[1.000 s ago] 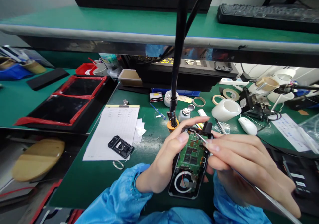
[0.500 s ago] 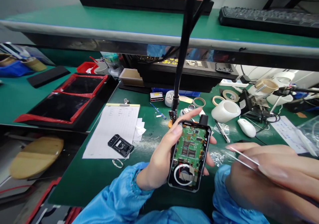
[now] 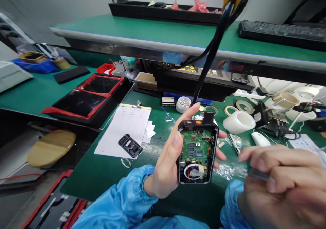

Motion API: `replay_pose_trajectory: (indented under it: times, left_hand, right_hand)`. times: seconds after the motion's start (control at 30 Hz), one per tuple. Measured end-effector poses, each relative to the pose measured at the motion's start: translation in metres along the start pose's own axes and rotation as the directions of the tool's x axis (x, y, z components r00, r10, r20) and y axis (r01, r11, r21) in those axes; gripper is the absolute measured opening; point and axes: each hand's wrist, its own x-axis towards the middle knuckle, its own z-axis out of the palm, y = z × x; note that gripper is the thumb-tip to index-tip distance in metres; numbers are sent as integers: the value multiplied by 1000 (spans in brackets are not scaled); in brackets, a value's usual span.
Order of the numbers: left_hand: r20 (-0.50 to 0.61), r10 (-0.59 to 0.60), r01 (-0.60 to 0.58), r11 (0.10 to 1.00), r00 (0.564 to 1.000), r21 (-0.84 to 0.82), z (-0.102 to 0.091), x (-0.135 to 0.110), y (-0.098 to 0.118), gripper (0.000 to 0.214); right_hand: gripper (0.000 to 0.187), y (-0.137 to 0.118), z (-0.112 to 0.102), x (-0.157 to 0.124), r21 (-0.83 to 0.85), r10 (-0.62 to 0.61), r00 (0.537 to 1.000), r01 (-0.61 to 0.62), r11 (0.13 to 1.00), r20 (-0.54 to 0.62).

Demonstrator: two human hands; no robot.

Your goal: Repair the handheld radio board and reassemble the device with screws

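My left hand [image 3: 165, 163] is closed round an opened handheld radio [image 3: 213, 154], its stubby antenna end pointing away from me. Inside the black case a green circuit board [image 3: 187, 142] faces up, with a white ring and thin red wires near the bottom. On the right, my right hand [image 3: 282, 171] is curled around tweezers [image 3: 259, 174], which are blurred and mostly hidden by the fingers. That hand is apart from the radio. A black cover [image 3: 131, 147] lies on a paper sheet [image 3: 114, 127] on a clipboard, left of the radio.
Behind the radio stand a tub of small metal parts [image 3: 183, 103] and a white cup-like roll [image 3: 238, 122]. A pen-like tool [image 3: 233, 142] and a mouse [image 3: 260, 139] lie rightward. A black cable [image 3: 211, 56] hangs past the raised shelf [image 3: 158, 35].
The view has swung left. The radio has tilted so its top edge shows more. My right hand has turned, and the tweezer tips that showed earlier are now hidden.
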Motion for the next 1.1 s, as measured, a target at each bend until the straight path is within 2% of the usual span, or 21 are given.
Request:
replay_pose_trajectory:
  times: [0.03,0.07,0.13,0.2,0.3,0.37,0.5,0.67,0.83,0.97,1.1]
  left_hand:
    - [-3,32,-32,999,999,27,0,-1,0,58]
    - [-6,60,-60,997,998,56,1,-2,0,58]
    - [0,87,-86,990,996,109,0,-5,-1,61]
    - [5,100,-100,981,995,168,-1,-7,-4,65]
    - [-16,174,-162,944,985,287,-2,-9,-8,70]
    - [-14,195,-179,928,981,326,-2,-9,-8,72]
    - [35,167,-170,936,985,308,-1,-9,-6,73]
    - [1,152,-144,940,988,308,-1,-14,-6,71]
    - [8,122,-121,967,992,223,4,-15,-7,76]
    - [-2,174,-166,943,985,289,5,-14,-6,65]
    - [7,232,-217,898,973,382,-1,-12,-9,67]
  right_hand:
    - [65,-4,5,4,-42,31,1000,-31,999,-7]
    - [62,-8,9,7,-64,51,998,-49,997,40]
    - [56,-13,15,12,-99,105,975,-87,991,194]
    - [47,-15,18,13,-89,99,943,-74,993,317]
    - [39,-15,21,14,-83,83,909,-54,995,408]
    - [40,-16,24,15,-56,113,890,-98,994,442]
    - [46,-19,30,13,23,177,888,-206,978,425]
    - [50,-18,31,7,9,166,914,-182,983,370]
    - [52,-17,32,2,-16,157,921,-162,987,355]
    - [52,-17,33,1,-21,174,920,-178,984,351]
    - [49,-17,33,-1,-29,198,918,-200,979,343]
